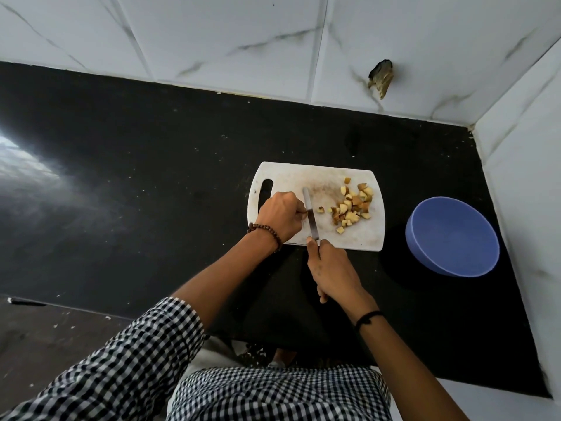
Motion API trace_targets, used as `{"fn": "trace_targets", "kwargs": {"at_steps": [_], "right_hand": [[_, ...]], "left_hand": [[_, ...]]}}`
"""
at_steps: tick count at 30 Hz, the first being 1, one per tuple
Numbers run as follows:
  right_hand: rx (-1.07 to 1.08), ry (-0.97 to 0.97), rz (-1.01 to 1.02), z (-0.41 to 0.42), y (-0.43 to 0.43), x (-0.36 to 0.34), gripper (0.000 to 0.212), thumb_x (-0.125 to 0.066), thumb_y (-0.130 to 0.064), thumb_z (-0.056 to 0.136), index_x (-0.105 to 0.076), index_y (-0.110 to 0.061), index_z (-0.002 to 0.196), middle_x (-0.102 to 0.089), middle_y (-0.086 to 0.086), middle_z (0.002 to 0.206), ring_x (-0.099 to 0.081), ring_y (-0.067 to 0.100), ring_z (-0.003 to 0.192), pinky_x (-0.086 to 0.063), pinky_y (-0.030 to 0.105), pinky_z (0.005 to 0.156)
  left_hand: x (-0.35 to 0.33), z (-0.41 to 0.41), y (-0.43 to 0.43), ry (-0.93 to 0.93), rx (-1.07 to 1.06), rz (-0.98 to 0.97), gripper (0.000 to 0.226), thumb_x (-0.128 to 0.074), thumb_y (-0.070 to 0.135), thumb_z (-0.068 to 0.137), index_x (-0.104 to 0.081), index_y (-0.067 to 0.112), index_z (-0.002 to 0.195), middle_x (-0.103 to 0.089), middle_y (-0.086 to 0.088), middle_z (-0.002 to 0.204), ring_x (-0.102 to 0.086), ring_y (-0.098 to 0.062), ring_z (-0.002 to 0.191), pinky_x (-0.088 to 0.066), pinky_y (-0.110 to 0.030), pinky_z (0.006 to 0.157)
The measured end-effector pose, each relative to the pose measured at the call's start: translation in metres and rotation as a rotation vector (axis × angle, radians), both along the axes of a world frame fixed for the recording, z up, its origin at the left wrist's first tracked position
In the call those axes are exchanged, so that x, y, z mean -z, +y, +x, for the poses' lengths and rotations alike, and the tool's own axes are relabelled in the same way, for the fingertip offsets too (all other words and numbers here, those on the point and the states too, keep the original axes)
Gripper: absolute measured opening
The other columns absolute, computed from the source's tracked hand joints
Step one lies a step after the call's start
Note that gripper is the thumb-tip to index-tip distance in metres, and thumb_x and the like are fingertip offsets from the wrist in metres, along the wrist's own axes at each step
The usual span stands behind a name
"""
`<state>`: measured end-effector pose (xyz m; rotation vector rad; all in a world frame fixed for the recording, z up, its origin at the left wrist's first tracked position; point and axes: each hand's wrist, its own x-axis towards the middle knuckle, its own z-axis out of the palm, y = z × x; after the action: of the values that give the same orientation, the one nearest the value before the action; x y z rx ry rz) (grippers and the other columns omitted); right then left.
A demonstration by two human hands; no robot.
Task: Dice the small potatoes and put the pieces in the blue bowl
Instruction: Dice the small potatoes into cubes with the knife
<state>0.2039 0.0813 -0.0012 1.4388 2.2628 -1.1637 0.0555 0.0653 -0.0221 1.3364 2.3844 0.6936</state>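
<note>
A white cutting board (303, 177) lies on the black counter. On its right half sits a pile of diced potato pieces (353, 208), yellow with brown skin, and one loose piece (321, 210) lies beside the knife. My right hand (331, 268) grips the handle of a knife (310, 214) whose blade lies across the board. My left hand (280, 215) has its fingers curled against the blade's left side, pinching a small potato bit that is mostly hidden. The blue bowl (452, 235) stands empty to the right of the board.
The black counter (151, 177) stretches far to the left. White marble-look tiled walls (273, 41) close the back and the right side, forming a corner near the bowl. A dark chipped hole (381, 77) marks the back wall. The counter's front edge runs just before my body.
</note>
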Motion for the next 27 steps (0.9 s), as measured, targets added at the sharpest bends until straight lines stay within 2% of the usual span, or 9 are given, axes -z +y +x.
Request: {"fn": "trace_targets", "kwargs": {"at_steps": [4, 7, 9, 14, 22, 27], "right_hand": [[-0.005, -0.057, -0.036, 0.006, -0.004, -0.001, 0.049, -0.023, -0.055, 0.106, -0.050, -0.014, 0.107, -0.068, 0.011, 0.088, -0.067, 0.020, 0.054, -0.061, 0.038, 0.061], [-0.060, -0.119, 0.030, 0.014, -0.012, 0.001, 0.048, -0.021, -0.054, 0.106, -0.050, -0.016, 0.107, -0.065, 0.008, 0.095, -0.071, 0.023, 0.074, -0.061, 0.044, 0.077], [-0.085, -0.142, 0.060, 0.019, -0.017, 0.001, 0.043, -0.021, -0.053, 0.106, -0.047, -0.019, 0.103, -0.061, 0.005, 0.096, -0.069, 0.023, 0.082, -0.059, 0.045, 0.081], [-0.117, -0.173, 0.112, 0.035, -0.023, -0.002, 0.036, -0.021, -0.049, 0.107, -0.043, -0.022, 0.099, -0.059, -0.001, 0.087, -0.066, 0.017, 0.076, -0.060, 0.042, 0.079], [-0.077, -0.165, 0.113, 0.063, -0.028, -0.009, 0.038, -0.021, -0.052, 0.107, -0.047, -0.025, 0.102, -0.062, -0.002, 0.088, -0.065, 0.014, 0.077, -0.059, 0.041, 0.081], [0.030, -0.074, 0.127, 0.076, -0.030, -0.010, 0.040, -0.026, -0.051, 0.107, -0.051, -0.024, 0.092, -0.064, -0.001, 0.079, -0.064, 0.013, 0.068, -0.059, 0.035, 0.070]], "left_hand": [[0.004, 0.003, -0.002, -0.015, -0.037, 0.031, 0.012, -0.066, 0.011, 0.085, -0.074, 0.006, 0.091, -0.069, -0.002, 0.093, -0.065, -0.018, 0.082, -0.057, -0.034, 0.073], [0.006, 0.005, -0.002, -0.008, -0.043, 0.031, 0.014, -0.064, 0.012, 0.087, -0.075, 0.007, 0.094, -0.065, -0.003, 0.094, -0.062, -0.019, 0.082, -0.056, -0.034, 0.074], [0.005, 0.006, -0.002, 0.001, -0.033, 0.033, 0.015, -0.064, 0.012, 0.087, -0.075, 0.007, 0.095, -0.064, -0.005, 0.094, -0.061, -0.020, 0.081, -0.056, -0.034, 0.075], [0.004, 0.007, -0.004, -0.003, -0.042, 0.052, 0.014, -0.065, 0.012, 0.087, -0.075, 0.006, 0.094, -0.065, -0.006, 0.094, -0.062, -0.019, 0.082, -0.055, -0.031, 0.076], [0.004, 0.007, -0.007, -0.038, -0.079, 0.078, 0.006, -0.069, 0.015, 0.085, -0.073, 0.010, 0.086, -0.068, -0.002, 0.088, -0.061, -0.011, 0.078, -0.055, -0.025, 0.073], [0.001, 0.014, -0.010, -0.087, -0.120, 0.051, 0.009, -0.067, 0.015, 0.086, -0.073, 0.013, 0.092, -0.071, 0.000, 0.091, -0.063, -0.010, 0.082, -0.054, -0.024, 0.072]]}}
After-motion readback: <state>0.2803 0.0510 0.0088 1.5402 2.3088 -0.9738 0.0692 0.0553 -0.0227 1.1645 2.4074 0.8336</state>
